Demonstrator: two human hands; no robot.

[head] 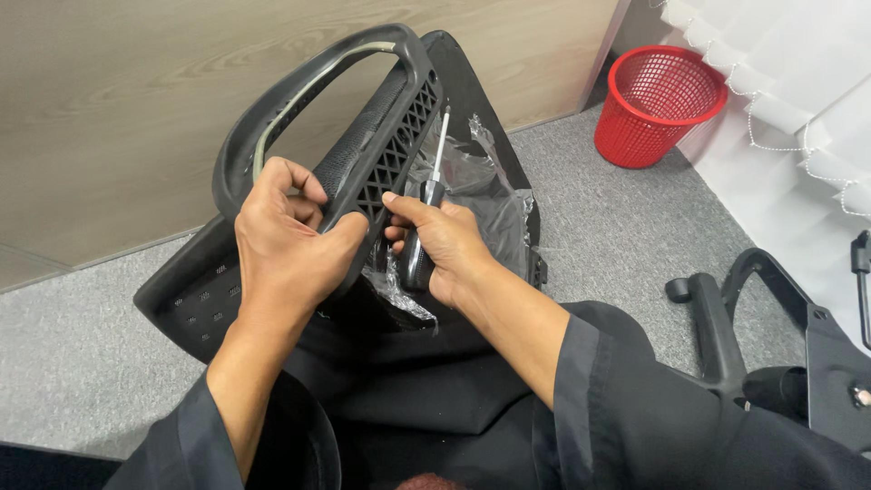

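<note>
Left hand (286, 240) grips the black plastic chair armrest frame (363, 127), fingers wrapped round its edge. Right hand (440, 243) closes on a screwdriver (434, 172), probably touching the frame's grid. Open carpet (599, 218) lies rightward before the red basket (658, 104).

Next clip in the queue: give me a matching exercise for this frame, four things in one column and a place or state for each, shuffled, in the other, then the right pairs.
Things:
1. screwdriver
2. black plastic chair frame
3. red mesh wastebasket
4. chair base with armrest

Places or states:
A. stands on the grey carpet by the white blinds, far right corner
B. held in the right hand, shaft pointing up
C. gripped at its lattice bar by the left hand
D. lies on the carpet at the right edge, beside the person's dark sleeve

Pairs: 1-B, 2-C, 3-A, 4-D
</note>
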